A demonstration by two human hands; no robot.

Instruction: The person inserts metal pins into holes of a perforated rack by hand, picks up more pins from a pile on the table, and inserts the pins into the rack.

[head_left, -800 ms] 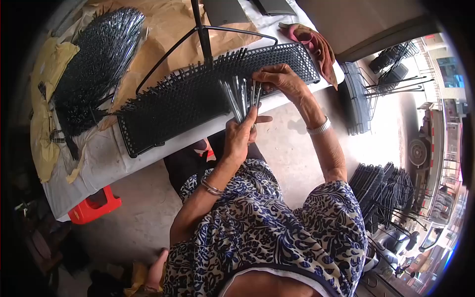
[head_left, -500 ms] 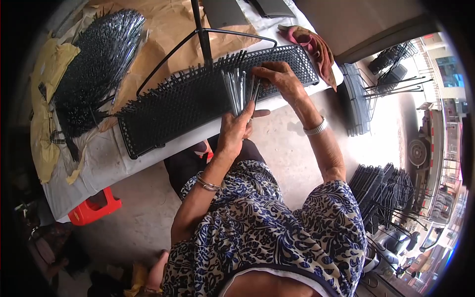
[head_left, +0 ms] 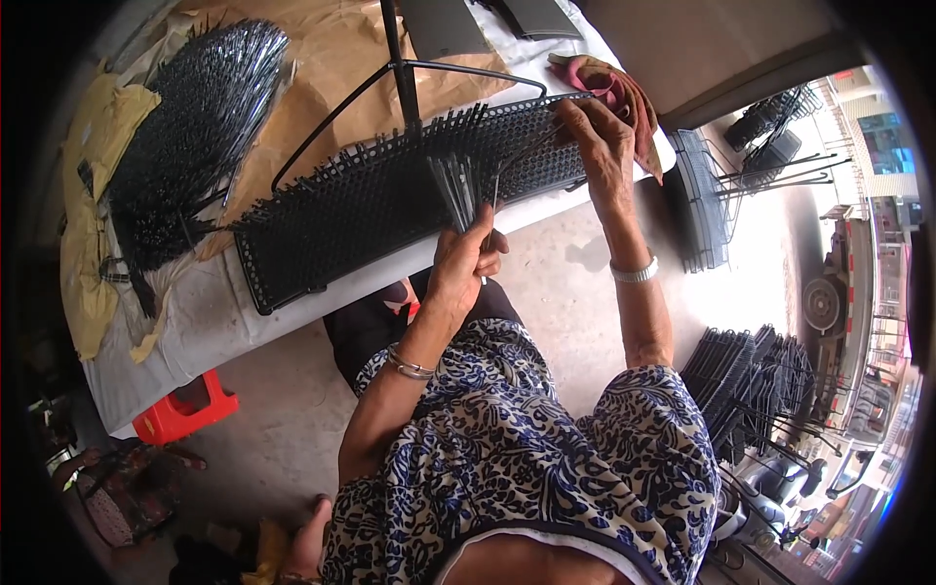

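A bundle of thin, shiny dark strips [head_left: 453, 185] is fanned upward from the closed fist of my left hand [head_left: 463, 261], in front of the panel's near edge. My right hand [head_left: 606, 156] is over the right part of the panel, its thumb and fingers pinched together. A blurred thin strip [head_left: 531, 148] runs from those fingertips toward the bundle. Below both hands lies a long black perforated panel [head_left: 341, 219] with a raised rim. Many strips [head_left: 336, 166] stick up along its far side, from the left end to about the middle.
A large heap of similar strips [head_left: 200, 107] lies on brown paper [head_left: 322, 49] at left. A black frame with a curved bar [head_left: 405, 88] rises behind the panel. A reddish cloth [head_left: 634, 112] lies at the table's right corner. A red stool [head_left: 190, 408] stands below left; black racks [head_left: 746, 385] are stacked at right.
My right hand has moved right and slightly up, away from the bundle, drawing a strip along. My left hand stays nearly in place, its fingers curled further round the bundle.
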